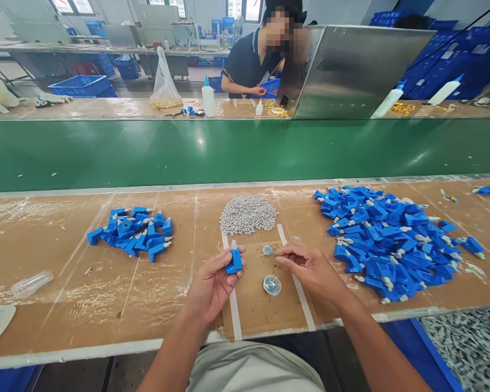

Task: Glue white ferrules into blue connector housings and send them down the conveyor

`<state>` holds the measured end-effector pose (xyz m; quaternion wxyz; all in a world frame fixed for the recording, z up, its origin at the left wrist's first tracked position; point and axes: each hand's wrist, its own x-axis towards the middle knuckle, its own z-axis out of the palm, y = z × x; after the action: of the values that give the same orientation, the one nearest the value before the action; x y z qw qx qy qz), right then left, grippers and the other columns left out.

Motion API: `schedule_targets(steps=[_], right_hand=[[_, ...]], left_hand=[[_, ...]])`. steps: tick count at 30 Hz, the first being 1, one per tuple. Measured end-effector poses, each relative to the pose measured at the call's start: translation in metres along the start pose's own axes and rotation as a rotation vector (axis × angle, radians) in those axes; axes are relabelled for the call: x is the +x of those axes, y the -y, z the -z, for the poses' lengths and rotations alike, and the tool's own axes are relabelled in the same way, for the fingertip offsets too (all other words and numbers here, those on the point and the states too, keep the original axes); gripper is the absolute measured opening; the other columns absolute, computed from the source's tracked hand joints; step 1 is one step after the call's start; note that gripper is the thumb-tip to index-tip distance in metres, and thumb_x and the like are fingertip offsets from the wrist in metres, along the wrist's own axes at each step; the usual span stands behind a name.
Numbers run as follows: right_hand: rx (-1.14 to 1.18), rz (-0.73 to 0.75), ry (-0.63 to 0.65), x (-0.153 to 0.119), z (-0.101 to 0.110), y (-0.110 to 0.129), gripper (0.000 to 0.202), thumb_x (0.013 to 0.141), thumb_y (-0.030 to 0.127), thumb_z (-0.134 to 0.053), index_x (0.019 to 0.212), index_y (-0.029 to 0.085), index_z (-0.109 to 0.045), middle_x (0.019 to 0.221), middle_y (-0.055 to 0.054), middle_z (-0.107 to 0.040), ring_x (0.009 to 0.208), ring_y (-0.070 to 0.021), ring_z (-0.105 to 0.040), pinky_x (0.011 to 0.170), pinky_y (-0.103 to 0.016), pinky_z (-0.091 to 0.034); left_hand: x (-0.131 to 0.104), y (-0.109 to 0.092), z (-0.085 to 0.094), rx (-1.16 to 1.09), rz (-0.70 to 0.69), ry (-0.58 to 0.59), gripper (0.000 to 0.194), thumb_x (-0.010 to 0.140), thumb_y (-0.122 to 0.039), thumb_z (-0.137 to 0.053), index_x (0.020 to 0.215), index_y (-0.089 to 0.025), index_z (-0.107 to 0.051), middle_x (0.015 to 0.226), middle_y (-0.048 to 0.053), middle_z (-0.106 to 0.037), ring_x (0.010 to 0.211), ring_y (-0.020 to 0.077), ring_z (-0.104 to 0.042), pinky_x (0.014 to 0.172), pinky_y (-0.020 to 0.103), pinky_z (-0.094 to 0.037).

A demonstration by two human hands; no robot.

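My left hand (217, 280) grips a small blue plastic part (234, 261) with a pale tip pointing up, held above the cardboard mat. My right hand (306, 267) is over the mat's right side, thumb and forefinger drawn close together; whatever lies between them, if anything, is too small to make out. Beside its fingertips sits a small round lid (267, 250) with a thin stick against it. Nearer to me stands a small clear cup (271, 285) of bluish stuff, a stick resting in it. Beyond both hands lies a heap of small grey pieces (248, 214).
A small pile of blue parts (134, 231) lies left, a far larger pile (392, 239) right. A clear plastic tube (32, 284) rests at far left. Past the green belt (167, 149), a person (247, 62) works beside a metal panel (363, 71). A bin of grey pieces (469, 343) stands lower right.
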<state>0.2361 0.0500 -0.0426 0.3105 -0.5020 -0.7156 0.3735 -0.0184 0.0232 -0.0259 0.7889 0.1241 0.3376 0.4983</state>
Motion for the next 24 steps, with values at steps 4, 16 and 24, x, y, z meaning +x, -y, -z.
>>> schedule_targets(steps=[4, 16, 24], right_hand=[[-0.078, 0.037, 0.103, 0.003, 0.011, 0.015, 0.023, 0.095, 0.040, -0.063, 0.102, 0.022, -0.076, 0.083, -0.003, -0.066, 0.072, -0.0182, -0.055, 0.067, -0.031, -0.045], [0.082, -0.150, 0.214, -0.019, -0.002, 0.002, 0.027, 0.096, 0.045, -0.063, 0.090, 0.019, -0.072, 0.086, -0.004, -0.069, 0.073, -0.0172, -0.057, 0.063, -0.029, -0.043], [0.003, -0.055, 0.210, -0.014, 0.000, 0.016, 0.022, 0.097, 0.039, -0.062, 0.090, 0.021, -0.072, 0.084, -0.002, -0.065, 0.068, -0.0153, -0.051, 0.062, -0.028, -0.039]], left_hand=[[0.004, 0.008, 0.004, 0.000, 0.003, -0.055, 0.026, 0.084, -0.018, -0.073, 0.106, -0.004, -0.075, 0.080, 0.009, -0.068, 0.059, 0.0067, -0.057, 0.044, 0.010, -0.043], [0.008, 0.014, 0.009, 0.048, 0.036, -0.053, 0.029, 0.083, -0.019, -0.075, 0.108, -0.005, -0.075, 0.081, 0.010, -0.070, 0.061, 0.0070, -0.057, 0.043, 0.010, -0.041], [0.005, 0.012, 0.005, 0.060, 0.022, -0.072, 0.036, 0.082, -0.019, -0.076, 0.116, -0.010, -0.071, 0.080, 0.006, -0.069, 0.059, 0.0065, -0.059, 0.046, 0.011, -0.044]])
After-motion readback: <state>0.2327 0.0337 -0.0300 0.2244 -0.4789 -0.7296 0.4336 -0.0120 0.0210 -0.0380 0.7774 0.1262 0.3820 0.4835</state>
